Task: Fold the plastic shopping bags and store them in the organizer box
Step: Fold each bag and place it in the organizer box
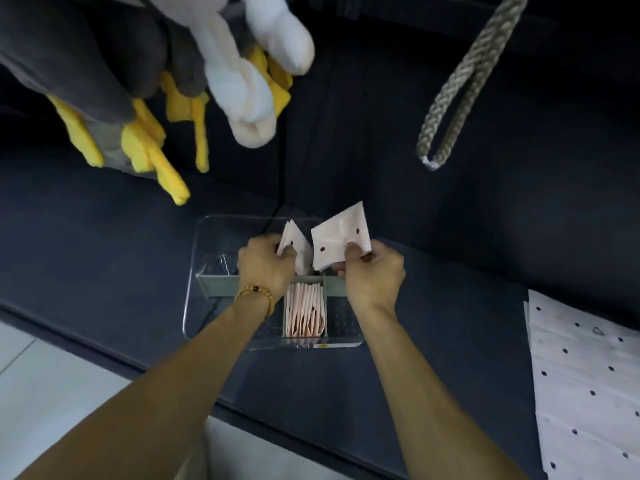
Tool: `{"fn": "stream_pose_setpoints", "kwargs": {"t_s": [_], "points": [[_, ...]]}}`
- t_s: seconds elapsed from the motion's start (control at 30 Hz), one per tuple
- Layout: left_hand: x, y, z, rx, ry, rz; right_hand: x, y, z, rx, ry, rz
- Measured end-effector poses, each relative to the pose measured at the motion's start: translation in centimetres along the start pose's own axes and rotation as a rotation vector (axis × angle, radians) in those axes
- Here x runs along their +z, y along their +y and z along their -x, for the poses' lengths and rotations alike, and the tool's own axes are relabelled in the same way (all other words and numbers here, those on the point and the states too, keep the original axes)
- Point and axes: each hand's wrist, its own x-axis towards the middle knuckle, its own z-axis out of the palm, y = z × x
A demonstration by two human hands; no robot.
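bags: right hand (372, 271) pinches one folded bag (341, 237) above the clear box (197, 271). left hand (265, 266) grips the folded stack (296, 247) standing in the far compartment. more folded ones (304, 311) fill the near middle slot. unfolded dotted bags (588, 382) lie at right.

Single head-worn wide-angle view, looking forward and steeply down from above the person's forearms, close over the clear organizer box (207, 271) at frame centre, dark surface filling most of the frame, pale floor at 7 o'clock, edges bowed by the lens
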Motion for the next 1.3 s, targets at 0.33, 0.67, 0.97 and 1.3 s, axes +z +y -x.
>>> {"fn": "stream_pose_setpoints", "kwargs": {"t_s": [0.33, 0.67, 0.97, 1.3], "points": [[-0.7, -0.4, 1.6, -0.009, 0.03, 0.244, 2.7, -0.1, 1.4, -0.264, -0.264, 0.48], [-1.5, 1.9, 4.6, -0.126, 0.033, 0.508, -3.5, 0.0, 0.9, -0.048, -0.121, 0.142], [5.4, 7.4, 17.0, -0.151, -0.359, 0.782, -21.1, 7.0, 3.1, 0.191, 0.276, 0.179], [17.4, 12.1, 26.9, 0.217, -0.758, 0.329, -38.6, 18.9, 7.9, 0.505, 0.297, 0.597]]}}
